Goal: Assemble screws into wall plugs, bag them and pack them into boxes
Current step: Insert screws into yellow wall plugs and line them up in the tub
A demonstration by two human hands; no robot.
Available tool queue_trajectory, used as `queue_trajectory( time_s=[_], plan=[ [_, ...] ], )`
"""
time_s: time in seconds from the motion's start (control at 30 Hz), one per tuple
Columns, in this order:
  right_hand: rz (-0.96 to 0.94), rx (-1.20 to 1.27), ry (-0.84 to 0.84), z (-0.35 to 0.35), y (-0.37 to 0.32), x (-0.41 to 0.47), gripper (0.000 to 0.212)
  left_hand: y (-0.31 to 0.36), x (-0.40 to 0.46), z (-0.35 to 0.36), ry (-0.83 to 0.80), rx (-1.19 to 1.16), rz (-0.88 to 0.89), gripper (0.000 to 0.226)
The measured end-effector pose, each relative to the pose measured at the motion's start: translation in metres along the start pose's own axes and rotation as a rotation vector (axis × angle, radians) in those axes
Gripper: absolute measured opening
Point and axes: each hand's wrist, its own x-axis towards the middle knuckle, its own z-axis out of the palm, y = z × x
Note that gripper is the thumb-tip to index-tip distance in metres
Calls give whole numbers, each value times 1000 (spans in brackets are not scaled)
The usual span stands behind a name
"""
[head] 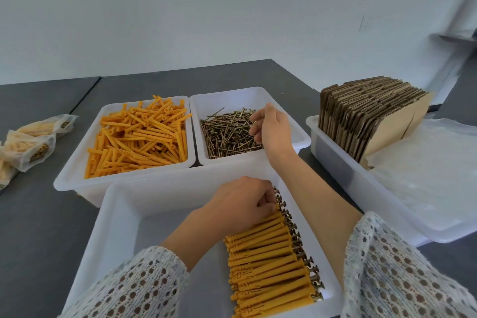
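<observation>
Dark grey flat table (46, 214), holding four white plastic tubs (77, 178) and clear filled plastic bags (28, 147) at left.
</observation>
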Motion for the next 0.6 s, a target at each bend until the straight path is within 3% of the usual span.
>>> queue_trajectory(
  time_s=[0.3,0.47,0.6],
  plan=[
    [-19,-21,-5,1,7,6,52,9,0,-2,72,5,42,11],
    [-120,-173,24,1,8,7,36,4,-1,-40,431,-51,139,24],
    [-272,-666,-96,4,18,10,23,-29,-11,-70,801,-10,49,19]
  ],
)
